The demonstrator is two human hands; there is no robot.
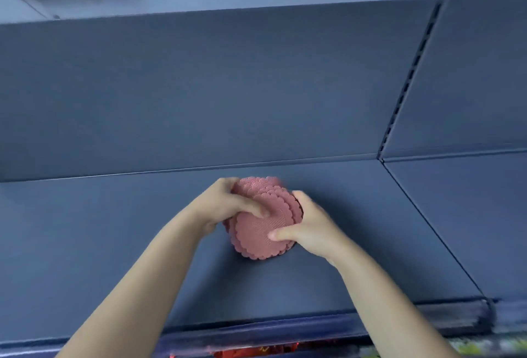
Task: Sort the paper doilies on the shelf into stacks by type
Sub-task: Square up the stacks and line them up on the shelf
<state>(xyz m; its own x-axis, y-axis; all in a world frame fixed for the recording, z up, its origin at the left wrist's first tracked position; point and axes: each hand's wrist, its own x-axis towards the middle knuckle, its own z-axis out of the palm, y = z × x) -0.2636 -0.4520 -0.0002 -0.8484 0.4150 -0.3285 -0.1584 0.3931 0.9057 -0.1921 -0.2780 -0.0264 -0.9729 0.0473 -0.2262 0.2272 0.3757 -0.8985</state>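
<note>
Pink paper doilies (261,223), a loose stack of round ones with scalloped edges and a fine ribbed pattern, sit on the dark blue-grey shelf (114,257), roughly mid-depth and a bit nearer the back panel (199,86) than the front lip. Both hands are clamped on that stack from either side. Left hand (228,205) wraps its left edge, thumb lying across the top doily, fingers curled round the far rim. Right hand (308,226) cups the right edge, thumb pressed flat on the top doily near its front (the other fingers are tucked behind the stack, so can't tell exactly how they sit). Upper doilies are fanned back a little, not lined up. To the right of the stack, well apart, a slotted upright (410,72) splits the back panel.
</note>
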